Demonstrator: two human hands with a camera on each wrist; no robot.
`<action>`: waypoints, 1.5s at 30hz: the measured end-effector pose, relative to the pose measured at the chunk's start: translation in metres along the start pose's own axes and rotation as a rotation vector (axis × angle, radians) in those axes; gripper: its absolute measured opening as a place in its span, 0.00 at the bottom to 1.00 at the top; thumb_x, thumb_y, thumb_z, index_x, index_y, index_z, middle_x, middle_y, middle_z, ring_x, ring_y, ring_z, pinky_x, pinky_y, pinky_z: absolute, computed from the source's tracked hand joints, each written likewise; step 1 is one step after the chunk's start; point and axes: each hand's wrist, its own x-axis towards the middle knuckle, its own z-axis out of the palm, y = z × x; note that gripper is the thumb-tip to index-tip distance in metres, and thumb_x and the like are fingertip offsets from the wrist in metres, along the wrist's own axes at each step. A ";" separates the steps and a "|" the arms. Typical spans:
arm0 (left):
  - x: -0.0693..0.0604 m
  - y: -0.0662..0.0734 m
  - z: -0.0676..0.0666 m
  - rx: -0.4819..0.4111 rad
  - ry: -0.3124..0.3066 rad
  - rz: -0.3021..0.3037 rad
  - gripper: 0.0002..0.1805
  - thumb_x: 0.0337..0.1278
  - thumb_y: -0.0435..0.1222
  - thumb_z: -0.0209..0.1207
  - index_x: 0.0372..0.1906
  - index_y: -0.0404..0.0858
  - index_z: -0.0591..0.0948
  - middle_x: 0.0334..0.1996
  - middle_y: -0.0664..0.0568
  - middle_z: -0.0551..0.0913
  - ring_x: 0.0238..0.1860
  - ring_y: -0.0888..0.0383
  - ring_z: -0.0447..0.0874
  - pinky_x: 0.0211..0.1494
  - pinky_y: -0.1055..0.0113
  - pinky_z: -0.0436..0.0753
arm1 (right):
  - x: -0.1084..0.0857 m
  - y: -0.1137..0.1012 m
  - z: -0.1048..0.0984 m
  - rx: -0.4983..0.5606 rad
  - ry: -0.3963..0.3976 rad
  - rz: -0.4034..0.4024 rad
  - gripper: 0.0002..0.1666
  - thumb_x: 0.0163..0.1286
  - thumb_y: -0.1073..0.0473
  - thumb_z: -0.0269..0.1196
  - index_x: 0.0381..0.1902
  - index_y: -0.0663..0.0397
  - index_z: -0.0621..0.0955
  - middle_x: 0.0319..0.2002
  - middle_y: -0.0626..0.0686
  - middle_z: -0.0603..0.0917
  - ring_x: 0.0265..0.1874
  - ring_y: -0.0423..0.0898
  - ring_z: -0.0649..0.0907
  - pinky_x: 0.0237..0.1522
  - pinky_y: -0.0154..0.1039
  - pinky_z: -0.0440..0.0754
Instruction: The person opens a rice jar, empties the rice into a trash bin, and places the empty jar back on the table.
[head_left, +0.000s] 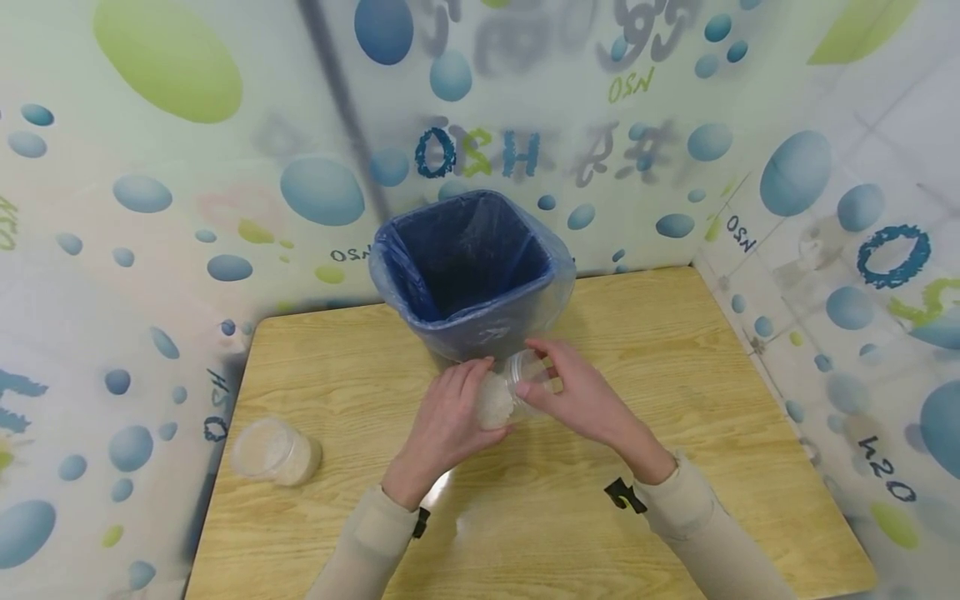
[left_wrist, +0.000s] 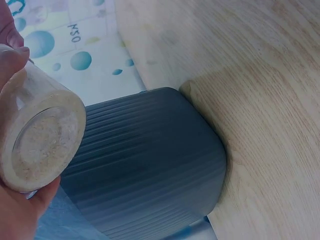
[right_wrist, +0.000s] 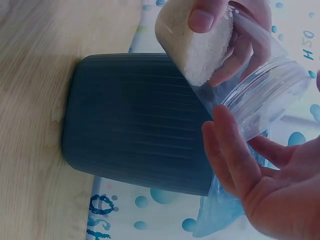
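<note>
My left hand (head_left: 450,408) grips a clear jar (head_left: 495,402) of white grains, tilted on its side. In the left wrist view the jar's round base (left_wrist: 45,142) faces the camera. The grains (right_wrist: 207,55) lie toward the base end in the right wrist view. My right hand (head_left: 573,387) holds the clear, ridged lid end (right_wrist: 270,95) between thumb and fingers; whether the lid is loose is hard to tell. Both hands are in front of a bin (right_wrist: 135,120) lined with a blue bag (head_left: 480,312).
Another clear jar (head_left: 277,454) with pale grains stands at the left of the wooden table (head_left: 637,517). The bin's mouth faces up near the table's back edge. Patterned walls (head_left: 187,192) close off the back and sides.
</note>
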 end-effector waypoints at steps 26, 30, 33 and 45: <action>-0.002 -0.003 0.000 -0.084 -0.036 -0.029 0.55 0.28 0.53 0.84 0.65 0.32 0.73 0.56 0.42 0.82 0.56 0.44 0.81 0.57 0.47 0.82 | 0.000 0.003 -0.005 -0.026 -0.044 -0.269 0.42 0.63 0.51 0.73 0.73 0.52 0.72 0.71 0.53 0.72 0.66 0.53 0.74 0.56 0.54 0.82; -0.003 -0.003 0.000 -0.085 -0.044 -0.038 0.54 0.30 0.52 0.83 0.65 0.32 0.73 0.56 0.42 0.82 0.56 0.44 0.81 0.56 0.47 0.82 | 0.000 0.002 -0.006 -0.025 -0.064 -0.238 0.46 0.64 0.49 0.72 0.77 0.51 0.68 0.73 0.54 0.69 0.68 0.54 0.73 0.56 0.53 0.82; -0.002 -0.003 0.000 -0.085 -0.036 -0.029 0.54 0.30 0.53 0.83 0.66 0.32 0.73 0.56 0.42 0.81 0.55 0.43 0.81 0.56 0.47 0.82 | -0.001 0.001 -0.006 0.007 -0.043 -0.154 0.46 0.69 0.45 0.69 0.79 0.50 0.64 0.74 0.55 0.68 0.65 0.56 0.75 0.53 0.51 0.84; 0.002 -0.002 -0.002 0.013 -0.040 0.002 0.53 0.34 0.55 0.81 0.67 0.34 0.73 0.57 0.43 0.81 0.55 0.44 0.81 0.53 0.49 0.83 | 0.000 0.000 0.005 -0.012 0.014 0.007 0.45 0.70 0.39 0.66 0.76 0.56 0.67 0.68 0.58 0.75 0.52 0.53 0.84 0.47 0.48 0.86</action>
